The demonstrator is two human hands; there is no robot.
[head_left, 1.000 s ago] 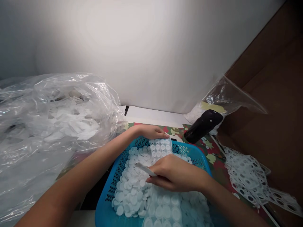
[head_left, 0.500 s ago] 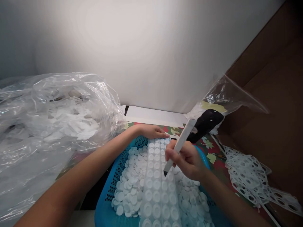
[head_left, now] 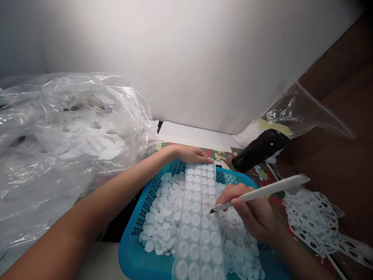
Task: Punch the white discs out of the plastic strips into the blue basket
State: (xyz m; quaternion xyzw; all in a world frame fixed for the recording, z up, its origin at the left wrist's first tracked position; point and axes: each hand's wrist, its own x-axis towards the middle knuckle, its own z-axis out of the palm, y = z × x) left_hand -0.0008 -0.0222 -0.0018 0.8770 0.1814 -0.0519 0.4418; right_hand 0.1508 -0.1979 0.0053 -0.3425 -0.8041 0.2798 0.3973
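A long white strip of round pads lies stretched over a blue basket full of loose white discs. My left hand pinches the strip's far end at the basket's back rim, fingers closed on it. My right hand is closed around a white stick tool, held like a pen. The tool's dark tip touches the strip's right edge about halfway along.
A big clear plastic bag of white material fills the left. A black handheld device and a small clear bag sit behind the basket. Punched-out white waste strip lies at the right beside a brown cardboard wall.
My right hand lifted off the strip, turned the white tool from upright to nearly level, and set its tip on the strip's edge. The strip now lies stretched out full length. My view shifted slightly.
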